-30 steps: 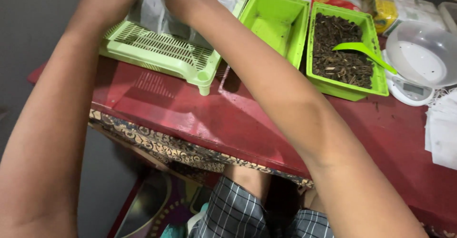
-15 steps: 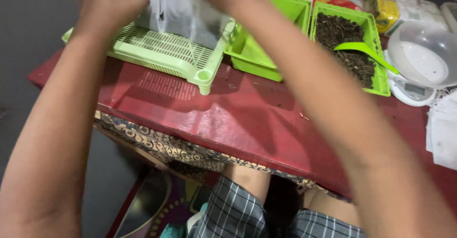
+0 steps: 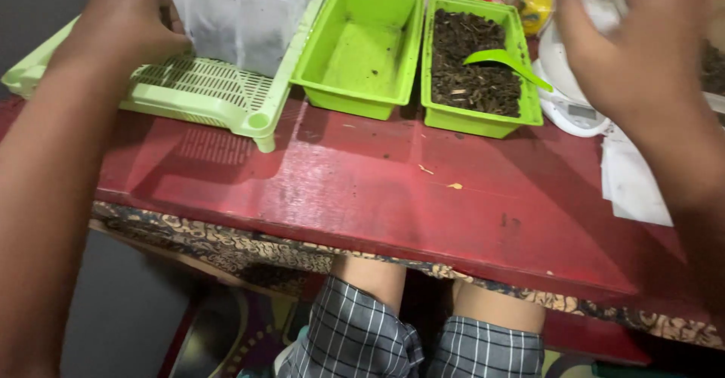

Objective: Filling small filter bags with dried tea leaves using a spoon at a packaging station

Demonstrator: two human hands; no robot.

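My left hand (image 3: 124, 23) rests on the pale green slatted basket (image 3: 204, 91) at the table's left, fingers curled against the row of white translucent pouches (image 3: 242, 12) standing in it. My right hand (image 3: 642, 38) hovers at the upper right with fingers spread, holding nothing, above a white kitchen scale (image 3: 574, 110). Between the hands stand two bright green trays: an empty one (image 3: 359, 49) and one filled with dark dried bits (image 3: 472, 68) with a green scoop (image 3: 502, 61) lying in it.
The red table (image 3: 377, 197) has a patterned cloth edge at the front. White flat bags (image 3: 630, 182) lie at the right. A yellow packet (image 3: 532, 0) sits behind the trays. My knees in checked shorts (image 3: 408, 333) show under the table.
My right hand has swung from the basket of pouches across to the right, over the scale. The view has shifted down and closer. My left hand stays at the basket.
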